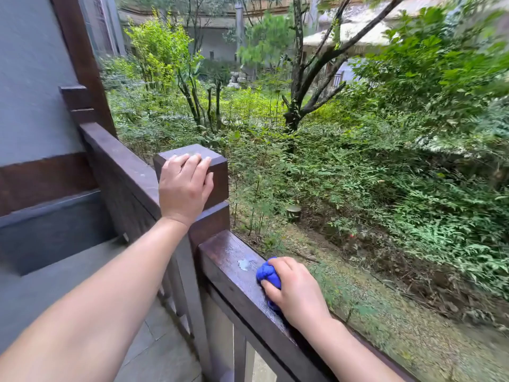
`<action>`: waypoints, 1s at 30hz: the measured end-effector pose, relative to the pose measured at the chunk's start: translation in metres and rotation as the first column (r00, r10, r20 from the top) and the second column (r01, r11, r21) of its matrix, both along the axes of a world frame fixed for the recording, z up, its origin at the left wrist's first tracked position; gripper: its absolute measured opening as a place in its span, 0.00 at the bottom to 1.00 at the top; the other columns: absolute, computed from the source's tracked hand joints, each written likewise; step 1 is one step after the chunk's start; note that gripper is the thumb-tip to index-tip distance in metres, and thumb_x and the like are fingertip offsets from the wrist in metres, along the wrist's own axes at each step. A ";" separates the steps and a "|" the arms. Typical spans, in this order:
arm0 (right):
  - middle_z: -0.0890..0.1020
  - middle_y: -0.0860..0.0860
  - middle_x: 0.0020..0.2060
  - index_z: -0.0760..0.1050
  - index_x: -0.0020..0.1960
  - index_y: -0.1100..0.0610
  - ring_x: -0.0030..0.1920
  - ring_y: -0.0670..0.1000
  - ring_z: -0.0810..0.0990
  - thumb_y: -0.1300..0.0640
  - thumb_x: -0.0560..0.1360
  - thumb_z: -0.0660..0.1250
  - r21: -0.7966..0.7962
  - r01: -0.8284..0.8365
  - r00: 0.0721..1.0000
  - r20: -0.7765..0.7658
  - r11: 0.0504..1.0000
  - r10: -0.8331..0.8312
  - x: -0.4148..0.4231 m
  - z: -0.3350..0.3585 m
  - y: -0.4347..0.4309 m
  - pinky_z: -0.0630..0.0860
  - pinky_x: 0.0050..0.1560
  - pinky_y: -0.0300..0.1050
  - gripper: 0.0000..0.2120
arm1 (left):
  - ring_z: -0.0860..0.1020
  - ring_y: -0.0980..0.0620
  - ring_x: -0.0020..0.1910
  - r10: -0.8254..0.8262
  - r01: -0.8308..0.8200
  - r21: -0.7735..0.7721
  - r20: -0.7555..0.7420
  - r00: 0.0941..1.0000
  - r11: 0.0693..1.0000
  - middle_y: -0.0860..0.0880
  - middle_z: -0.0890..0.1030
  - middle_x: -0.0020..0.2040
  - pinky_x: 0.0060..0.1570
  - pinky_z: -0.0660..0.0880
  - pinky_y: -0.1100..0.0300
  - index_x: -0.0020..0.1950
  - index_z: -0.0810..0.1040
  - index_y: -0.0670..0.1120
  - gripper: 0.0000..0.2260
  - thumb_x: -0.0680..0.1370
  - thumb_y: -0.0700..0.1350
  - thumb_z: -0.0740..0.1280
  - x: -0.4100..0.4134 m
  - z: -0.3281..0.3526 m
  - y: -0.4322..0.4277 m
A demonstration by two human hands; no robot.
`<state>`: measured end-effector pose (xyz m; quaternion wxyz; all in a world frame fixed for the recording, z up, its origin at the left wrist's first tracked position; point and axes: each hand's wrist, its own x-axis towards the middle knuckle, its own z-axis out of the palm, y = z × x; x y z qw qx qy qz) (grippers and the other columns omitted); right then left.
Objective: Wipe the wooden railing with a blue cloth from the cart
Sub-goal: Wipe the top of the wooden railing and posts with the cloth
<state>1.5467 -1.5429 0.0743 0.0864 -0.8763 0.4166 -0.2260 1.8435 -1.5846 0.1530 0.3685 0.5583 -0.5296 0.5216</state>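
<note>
Where the grey wall fills the left edge, partly cut off by the frame. Next to it, a dark wooden pillar rising out of view at the top. Further right, the left hand draped over the near top edge of the square corner post, fingers curled flat on its cap, closed on nothing but the wood; thumb hidden behind the palm. Below the post, balusters mostly blocked by the left forearm. On the wooden railing, a pale smudge just left of the blue cloth. Cloth bunched into a ball and pressed to the rail top, clamped under the right hand; most of the cloth covered by fingers and palm, only its left end and a sliver under the wrist showing. Right of the rail, dense garden shrubs, blurred toward the frame edge; a round object, possibly a cut stump, on the bare ground.
</note>
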 end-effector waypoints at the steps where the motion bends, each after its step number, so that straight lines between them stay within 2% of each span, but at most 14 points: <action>1: 0.74 0.50 0.61 0.71 0.63 0.52 0.61 0.54 0.71 0.44 0.75 0.62 -0.016 0.021 1.000 -0.013 1.000 -0.021 0.007 0.000 -0.002 0.67 0.62 0.44 0.20 | 0.79 0.40 0.54 0.004 -0.004 -0.022 0.005 1.000 1.000 0.45 0.83 0.57 0.60 0.75 0.45 0.60 0.81 0.45 0.11 0.80 0.45 0.66 0.000 -0.001 -0.001; 3: 0.73 0.52 0.62 0.72 0.61 0.54 0.61 0.56 0.71 0.45 0.74 0.63 -0.035 -0.047 0.997 -0.057 0.998 0.045 0.019 -0.001 0.008 0.68 0.62 0.45 0.19 | 0.79 0.41 0.53 0.004 -0.004 -0.051 0.005 1.000 0.999 0.46 0.84 0.56 0.59 0.76 0.45 0.60 0.82 0.45 0.11 0.80 0.45 0.67 0.000 -0.001 -0.003; 6: 0.78 0.53 0.57 0.75 0.57 0.54 0.56 0.56 0.77 0.45 0.70 0.65 -0.058 -0.178 0.983 -0.041 0.982 0.176 0.013 -0.010 0.020 0.75 0.56 0.45 0.20 | 0.79 0.41 0.53 0.007 -0.007 -0.059 0.013 1.000 0.998 0.46 0.84 0.56 0.59 0.76 0.45 0.60 0.82 0.45 0.11 0.79 0.45 0.67 0.001 -0.001 -0.004; 12: 0.74 0.52 0.60 0.69 0.64 0.53 0.59 0.56 0.71 0.45 0.76 0.61 0.021 0.051 0.999 0.002 0.998 -0.051 0.034 0.001 -0.015 0.67 0.61 0.46 0.20 | 0.80 0.41 0.54 0.005 -0.005 -0.049 0.003 1.000 0.999 0.46 0.84 0.56 0.59 0.76 0.45 0.60 0.82 0.45 0.11 0.80 0.45 0.66 -0.002 -0.002 -0.003; 16: 0.72 0.52 0.63 0.68 0.66 0.54 0.62 0.56 0.70 0.44 0.76 0.61 0.002 -0.073 0.996 -0.045 0.997 0.073 0.041 -0.005 -0.002 0.65 0.64 0.44 0.22 | 0.80 0.41 0.53 0.008 -0.008 -0.049 -0.003 1.000 0.999 0.45 0.84 0.56 0.58 0.76 0.44 0.60 0.82 0.45 0.11 0.80 0.45 0.66 -0.002 0.001 0.000; 19: 0.76 0.52 0.59 0.72 0.62 0.54 0.59 0.56 0.74 0.43 0.73 0.63 -0.047 -0.147 0.988 -0.052 0.988 0.145 0.021 -0.015 0.003 0.70 0.62 0.46 0.22 | 0.80 0.41 0.53 0.008 -0.008 -0.053 0.000 1.000 0.999 0.46 0.84 0.56 0.58 0.77 0.45 0.59 0.83 0.45 0.11 0.79 0.45 0.66 -0.003 0.000 -0.001; 25: 0.75 0.53 0.59 0.70 0.60 0.55 0.58 0.56 0.71 0.45 0.76 0.61 0.029 0.054 0.999 -0.010 0.998 -0.053 0.070 0.002 -0.024 0.66 0.60 0.47 0.18 | 0.80 0.41 0.52 0.013 -0.013 -0.062 0.000 1.000 0.998 0.45 0.84 0.56 0.58 0.77 0.45 0.59 0.83 0.45 0.11 0.79 0.45 0.67 -0.005 0.000 0.001; 27: 0.73 0.53 0.61 0.70 0.61 0.55 0.60 0.57 0.70 0.45 0.76 0.62 0.020 0.000 1.000 0.000 1.000 0.000 0.083 0.001 -0.020 0.65 0.61 0.47 0.19 | 0.80 0.40 0.52 0.012 -0.012 -0.063 0.010 1.000 0.998 0.45 0.84 0.56 0.58 0.77 0.45 0.59 0.83 0.45 0.11 0.79 0.44 0.67 -0.004 0.001 0.001; 30: 0.74 0.52 0.60 0.70 0.62 0.54 0.61 0.57 0.71 0.45 0.75 0.62 -0.011 -0.198 0.980 -0.011 0.980 0.198 0.065 -0.011 -0.006 0.68 0.63 0.48 0.20 | 0.80 0.40 0.53 0.013 -0.012 -0.069 0.006 1.000 0.998 0.45 0.84 0.56 0.59 0.76 0.46 0.59 0.83 0.45 0.11 0.79 0.44 0.67 -0.003 0.000 0.000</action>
